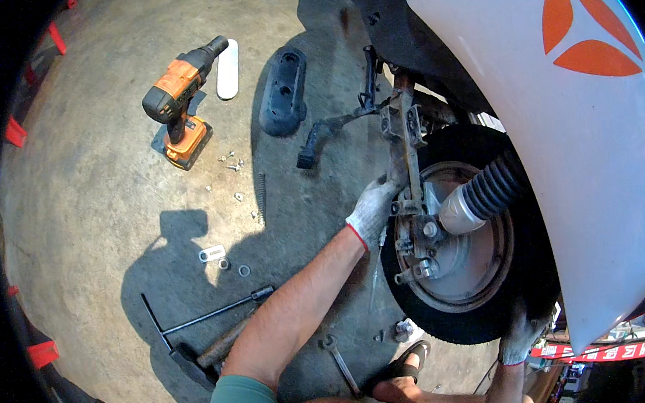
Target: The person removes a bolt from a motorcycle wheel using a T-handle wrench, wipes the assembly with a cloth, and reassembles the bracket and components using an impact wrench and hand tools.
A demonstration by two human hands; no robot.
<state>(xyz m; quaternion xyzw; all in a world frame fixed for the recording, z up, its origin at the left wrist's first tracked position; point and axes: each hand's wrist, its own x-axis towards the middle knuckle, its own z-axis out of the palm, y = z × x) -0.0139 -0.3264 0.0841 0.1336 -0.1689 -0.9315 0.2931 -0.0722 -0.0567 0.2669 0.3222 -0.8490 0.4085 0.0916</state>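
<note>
You are working with two gloved hands at one wheel (457,328), which is sitting at 4 o'clock from the middle of your view, under one white body panel (601,162) that is carrying three orange shapes. Your left hand (376,205) is reaching in at the wheel's 10 o'clock and touching one worn metal arm (408,148); its fingers are passing out of sight there, so you cannot tell how far they are closing. Your right hand (521,335) is lying against the tyre at the wheel's 5 o'clock, in shade, and you cannot tell whether it is gripping. One shock absorber with a black ribbed sleeve (493,187) is slanting across the wheel. On the floor (87,216), one orange-and-black power tool (181,99) is standing at 10 o'clock, one white strip (227,74) is lying at 11, and one dark oblong cover (283,93) is resting between 11 and 12. One coil spring (262,198) is lying at 9. Toward 8 o'clock, one pale oval plate (212,253) and two small rings (244,270) are lying close together. One T-handled wrench (211,317) and one hammer (194,364) are lying between 7 and 8, and one spanner (341,366) is lying at 6.
</note>
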